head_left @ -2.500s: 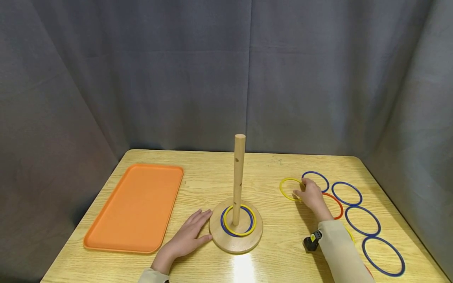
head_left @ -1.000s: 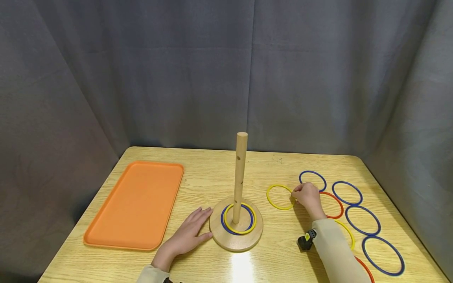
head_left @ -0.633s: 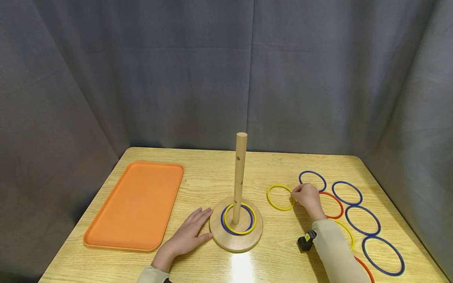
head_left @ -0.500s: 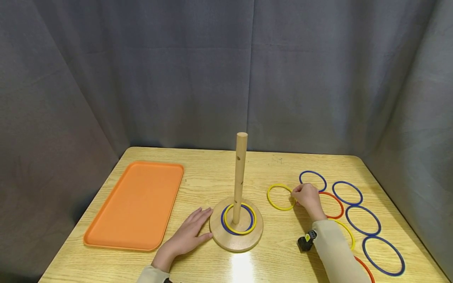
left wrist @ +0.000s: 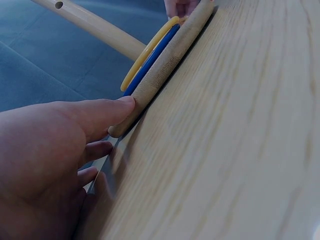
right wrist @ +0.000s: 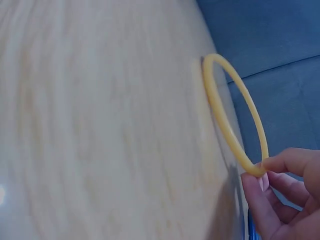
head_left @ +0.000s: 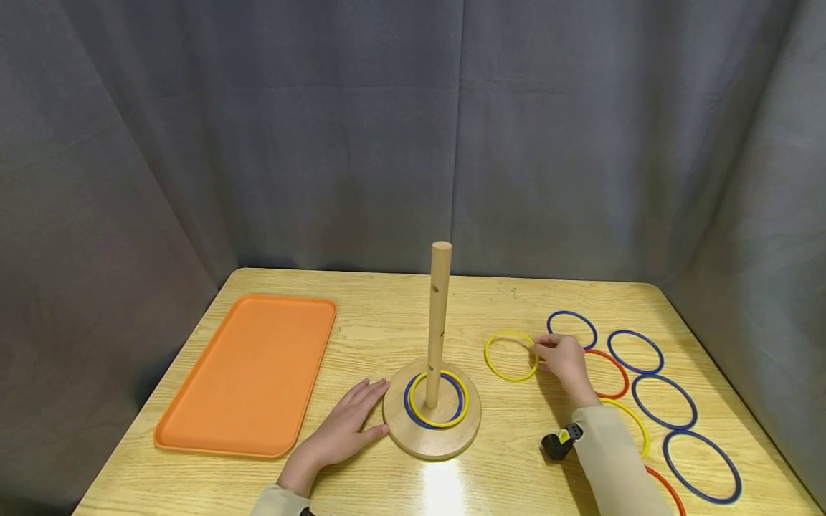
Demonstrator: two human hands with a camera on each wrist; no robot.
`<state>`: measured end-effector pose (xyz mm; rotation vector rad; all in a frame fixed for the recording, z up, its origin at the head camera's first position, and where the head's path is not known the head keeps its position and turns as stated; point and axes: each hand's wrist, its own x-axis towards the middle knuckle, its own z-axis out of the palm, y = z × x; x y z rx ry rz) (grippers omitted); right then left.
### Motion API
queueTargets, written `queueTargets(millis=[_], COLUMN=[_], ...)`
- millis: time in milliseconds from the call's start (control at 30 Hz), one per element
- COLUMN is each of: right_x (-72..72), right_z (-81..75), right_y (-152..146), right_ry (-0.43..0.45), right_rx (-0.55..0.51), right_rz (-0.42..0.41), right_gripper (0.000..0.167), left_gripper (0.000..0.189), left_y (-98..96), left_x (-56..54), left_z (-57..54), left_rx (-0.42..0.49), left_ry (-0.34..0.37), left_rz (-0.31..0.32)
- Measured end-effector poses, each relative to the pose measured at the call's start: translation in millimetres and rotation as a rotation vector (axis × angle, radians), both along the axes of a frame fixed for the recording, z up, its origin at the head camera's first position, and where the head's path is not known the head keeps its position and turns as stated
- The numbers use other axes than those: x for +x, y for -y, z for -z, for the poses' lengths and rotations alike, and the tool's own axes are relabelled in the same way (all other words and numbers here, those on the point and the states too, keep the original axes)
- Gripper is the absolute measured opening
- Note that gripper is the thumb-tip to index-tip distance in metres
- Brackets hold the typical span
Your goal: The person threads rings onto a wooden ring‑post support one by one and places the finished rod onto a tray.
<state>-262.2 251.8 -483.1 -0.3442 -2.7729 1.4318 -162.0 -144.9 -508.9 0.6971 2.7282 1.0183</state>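
Observation:
My right hand (head_left: 564,358) pinches the right edge of a yellow ring (head_left: 488,363) between thumb and fingers. In the right wrist view that yellow ring (right wrist: 215,100) is tilted, its near edge lifted off the table by the right hand (right wrist: 290,195). A round wooden base with an upright peg (head_left: 437,322) stands at the middle of the table. Around the peg's foot lie a yellow ring (head_left: 466,408) and a blue ring (head_left: 408,410). My left hand (head_left: 345,428) rests with fingers spread against the left side of the wooden base (head_left: 432,446).
An orange tray (head_left: 248,380) lies on the left of the table. At the right are several blue rings (head_left: 693,412), red rings (head_left: 626,380) and another yellow ring (head_left: 646,437); the right sleeve (head_left: 616,459) partly covers some. A grey curtain (head_left: 348,143) hangs behind.
The right hand first moved the yellow ring left and toward me, apart from the blue ring behind. Now it has tilted the ring's near edge up slightly. The left hand has stayed put.

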Motion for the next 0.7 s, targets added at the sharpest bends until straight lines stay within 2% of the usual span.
queueTargets(millis=[167, 300, 533, 700], right_x=[1.1, 3.6, 14.2, 22.2], right_z=[-6.2, -19.2, -58.1, -89.9], right_y=[0.7, 4.9, 19.0, 31.9], right_ry=[-0.02, -0.036, -0.087, -0.158], right_rx=[-0.135, -0.218, -0.41, -0.491], right_rz=[0.013, 0.007, -0.021, -0.026], right_gripper=[0.03, 0.033, 0.035, 0.033], left_gripper=[0.07, 0.071, 0.071, 0.071], left_y=[-0.7, -1.0, -0.1, 0.6], left_x=[0.4, 0.4, 0.5, 0.2], left_z=[-0.9, -1.2, 0.0, 0.7], left_rx=[0.009, 0.01, 0.008, 0.006], left_ry=[0.006, 0.002, -0.003, -0.002], left_rz=[0.004, 0.004, 0.0, -0.002])
